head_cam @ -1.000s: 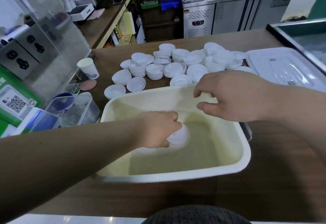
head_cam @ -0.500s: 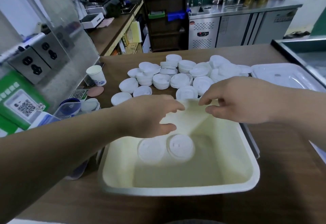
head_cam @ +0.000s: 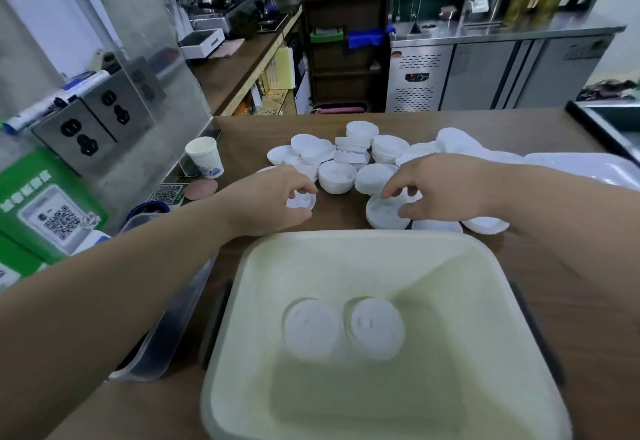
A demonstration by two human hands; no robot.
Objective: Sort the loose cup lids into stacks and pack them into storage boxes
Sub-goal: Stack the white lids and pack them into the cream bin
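Note:
A cream plastic storage box [head_cam: 478,266] stands near the table's front, with two short stacks of white cup lids [head_cam: 311,330] [head_cam: 375,330] side by side on its floor. Beyond it, several stacks of white lids [head_cam: 337,176] crowd the wooden table. My left hand [head_cam: 273,200] curls around a small lid stack [head_cam: 303,201] just past the box's far left corner. My right hand [head_cam: 446,190] hovers with fingers spread over another lid stack [head_cam: 382,214]; whether it grips it is unclear.
A paper cup [head_cam: 205,157] stands at the left by a steel panel with sockets. A clear container [head_cam: 162,332] lies left of the box. A white tray lid [head_cam: 588,169] sits at the right. Steel fridges and a shelf are behind the table.
Both hands left the box and reached forward to the lid stacks on the table. Two stacks stay in the box. My view tilted so the box sits lower.

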